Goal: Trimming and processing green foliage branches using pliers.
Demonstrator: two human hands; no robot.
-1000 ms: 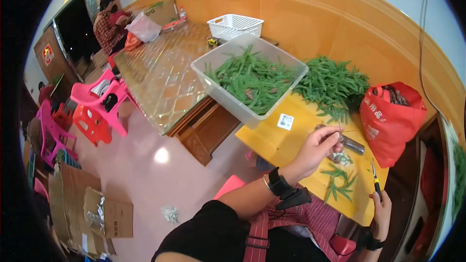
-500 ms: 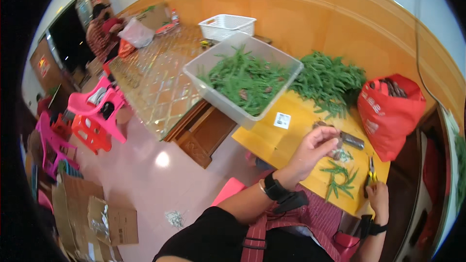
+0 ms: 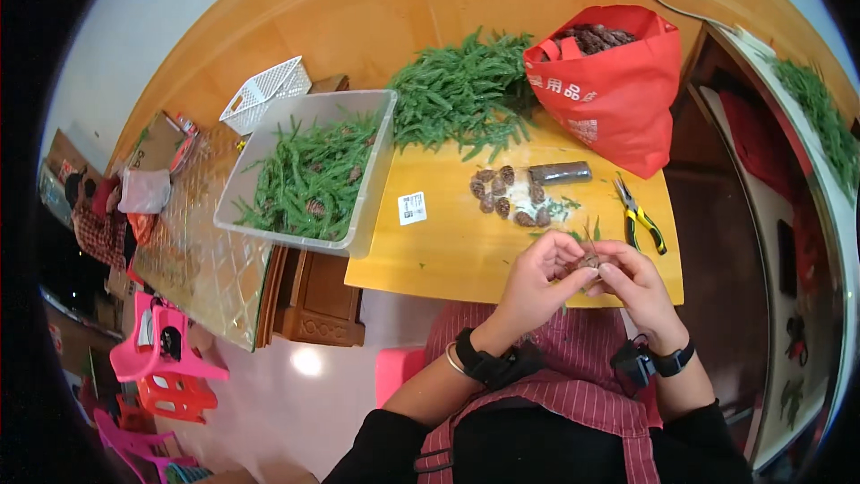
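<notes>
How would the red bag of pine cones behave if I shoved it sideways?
The red bag looks like soft fabric, bulging and creased, so it would probably deform before sliding. It is filled with pine cones to its open top, so it may be fairly heavy and could spill some if tipped.

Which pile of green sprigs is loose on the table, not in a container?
The green sprig pile behind the yellow table, beside the red bag; the others fill the clear bin.
</notes>
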